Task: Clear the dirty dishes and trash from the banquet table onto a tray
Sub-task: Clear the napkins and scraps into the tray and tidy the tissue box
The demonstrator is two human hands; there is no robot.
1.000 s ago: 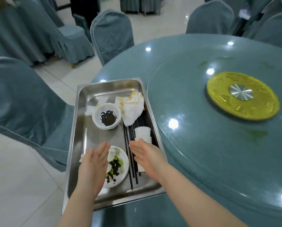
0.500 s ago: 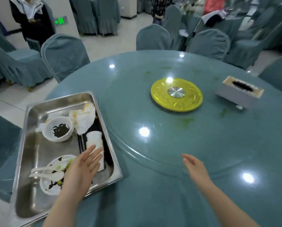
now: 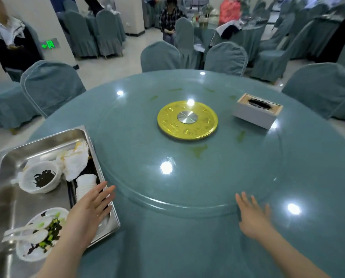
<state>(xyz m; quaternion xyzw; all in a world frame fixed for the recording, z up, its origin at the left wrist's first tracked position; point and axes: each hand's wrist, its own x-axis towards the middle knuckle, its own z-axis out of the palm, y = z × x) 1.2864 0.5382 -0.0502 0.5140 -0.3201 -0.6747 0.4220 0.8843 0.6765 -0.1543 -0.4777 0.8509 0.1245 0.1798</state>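
The tray (image 3: 45, 141) at my left holds the bowl (image 3: 39, 176), crumpled napkin (image 3: 75, 163), stacked cups (image 3: 85, 185) and plate (image 3: 37, 239). My left hand (image 3: 87, 211) hovers flat-fingered over its rim — my right hand (image 3: 253, 215), fingers spread, empty, sits by the turntable edge. I'd scan the counter (image 3: 167, 247) rightward — only the tissue box (image 3: 256, 112) remains.

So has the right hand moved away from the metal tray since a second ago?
Yes. The right hand was over the tray beside the stacked cups; now it lies out to the right, at the turntable's rim.
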